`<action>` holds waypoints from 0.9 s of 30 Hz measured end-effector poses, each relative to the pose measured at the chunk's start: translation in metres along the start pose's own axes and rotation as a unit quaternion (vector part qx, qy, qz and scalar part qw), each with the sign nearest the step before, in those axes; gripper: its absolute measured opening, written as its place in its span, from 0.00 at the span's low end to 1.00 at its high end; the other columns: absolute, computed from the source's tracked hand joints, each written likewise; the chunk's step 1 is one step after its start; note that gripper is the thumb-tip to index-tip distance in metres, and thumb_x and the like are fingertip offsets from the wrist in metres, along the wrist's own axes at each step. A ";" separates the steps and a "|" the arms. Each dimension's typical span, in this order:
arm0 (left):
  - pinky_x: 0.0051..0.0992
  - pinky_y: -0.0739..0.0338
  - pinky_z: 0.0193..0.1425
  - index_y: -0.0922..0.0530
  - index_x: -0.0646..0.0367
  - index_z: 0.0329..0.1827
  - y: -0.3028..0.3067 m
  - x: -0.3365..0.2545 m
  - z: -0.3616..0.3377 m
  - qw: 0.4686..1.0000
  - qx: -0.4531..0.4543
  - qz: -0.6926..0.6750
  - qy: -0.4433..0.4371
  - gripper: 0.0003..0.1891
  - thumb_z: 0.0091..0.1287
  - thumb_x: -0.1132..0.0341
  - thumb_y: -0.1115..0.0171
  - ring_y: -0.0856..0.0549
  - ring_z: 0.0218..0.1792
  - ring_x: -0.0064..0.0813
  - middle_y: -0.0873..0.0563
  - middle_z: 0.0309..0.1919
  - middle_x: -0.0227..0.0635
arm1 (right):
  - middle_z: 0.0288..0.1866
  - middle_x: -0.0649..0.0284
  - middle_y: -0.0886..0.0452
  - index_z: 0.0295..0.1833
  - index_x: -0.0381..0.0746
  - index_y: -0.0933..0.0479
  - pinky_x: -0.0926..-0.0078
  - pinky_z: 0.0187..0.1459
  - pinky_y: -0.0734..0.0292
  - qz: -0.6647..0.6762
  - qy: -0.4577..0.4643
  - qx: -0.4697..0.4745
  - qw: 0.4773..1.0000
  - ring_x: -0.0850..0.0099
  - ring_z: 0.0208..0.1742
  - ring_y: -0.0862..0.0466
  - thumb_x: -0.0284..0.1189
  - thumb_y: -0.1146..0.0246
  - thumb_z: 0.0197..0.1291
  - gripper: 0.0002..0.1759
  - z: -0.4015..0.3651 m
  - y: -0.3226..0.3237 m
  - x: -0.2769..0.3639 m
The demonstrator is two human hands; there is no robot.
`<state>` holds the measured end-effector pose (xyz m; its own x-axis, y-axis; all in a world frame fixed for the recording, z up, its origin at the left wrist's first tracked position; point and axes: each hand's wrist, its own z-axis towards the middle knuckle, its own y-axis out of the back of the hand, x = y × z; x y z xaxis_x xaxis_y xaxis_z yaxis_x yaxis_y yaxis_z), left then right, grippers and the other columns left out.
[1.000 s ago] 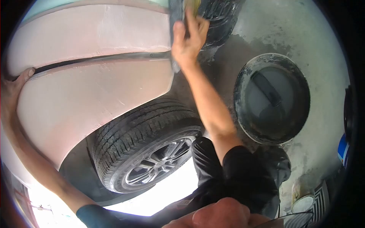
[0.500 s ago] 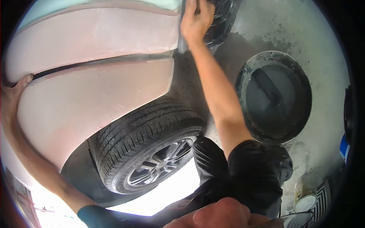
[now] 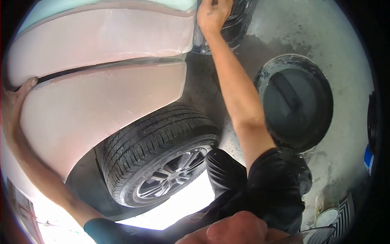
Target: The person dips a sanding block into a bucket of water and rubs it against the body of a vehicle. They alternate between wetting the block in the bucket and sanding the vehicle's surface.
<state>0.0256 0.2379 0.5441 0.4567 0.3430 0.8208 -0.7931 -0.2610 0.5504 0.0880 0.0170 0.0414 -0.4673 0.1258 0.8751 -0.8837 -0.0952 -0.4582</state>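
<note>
At the left edge, my left hand point(image 3: 18, 91) lies on a pinkish-white car fender panel point(image 3: 101, 97). Its thumb is stretched out by the dark gap between this panel and the one above it point(image 3: 105, 34). The other fingers are in shadow. My right hand point(image 3: 214, 18) is at the top, beside the end of the upper panel and close to black car parts point(image 3: 235, 26). Its fingers are curled; whatever they hold is hidden and cut off by the frame. Dull, matte patches cover both panels.
A tire point(image 3: 158, 130) with a spoked wheel stands under the fender. To my right, a black tub point(image 3: 328, 110) holds dark water with a dark oblong block point(image 3: 286, 89) in it. A can point(image 3: 326, 211) stands at lower right. The concrete floor point(image 3: 325, 36) has wet stains.
My right hand has shifted slightly up and to the right, away from the upper panel's end, its forearm moving rightward. My left hand stays on the fender.
</note>
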 end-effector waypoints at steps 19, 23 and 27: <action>0.48 0.27 0.77 0.33 0.60 0.80 0.009 -0.007 0.017 0.998 -0.015 -0.020 -0.049 0.58 0.44 0.51 0.14 0.21 0.70 0.50 0.21 0.69 0.54 | 0.55 0.52 0.18 0.74 0.48 0.21 0.64 0.53 0.24 0.091 0.027 0.005 0.995 0.65 0.52 0.23 0.32 0.39 0.73 0.25 -0.056 0.022 0.042; 0.48 0.28 0.78 0.33 0.58 0.81 0.009 -0.016 0.014 0.999 -0.025 -0.008 -0.047 0.59 0.44 0.50 0.14 0.22 0.71 0.49 0.23 0.71 0.53 | 0.48 0.52 0.18 0.69 0.42 0.18 0.58 0.51 0.25 0.026 0.007 -0.021 0.999 0.61 0.46 0.22 0.35 0.38 0.75 0.21 -0.004 -0.001 -0.002; 0.48 0.29 0.78 0.34 0.57 0.81 0.011 -0.025 0.013 0.998 -0.029 -0.001 -0.054 0.59 0.43 0.49 0.14 0.24 0.73 0.49 0.24 0.72 0.52 | 0.46 0.52 0.21 0.65 0.38 0.17 0.61 0.54 0.26 0.077 0.068 -0.062 0.993 0.57 0.49 0.22 0.42 0.33 0.70 0.25 -0.061 0.013 0.023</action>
<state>0.0104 0.2151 0.5317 0.4973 0.2433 0.8328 -0.8124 -0.2061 0.5454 0.0643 0.0792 0.0466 -0.5882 0.2514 0.7686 -0.7944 -0.0016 -0.6074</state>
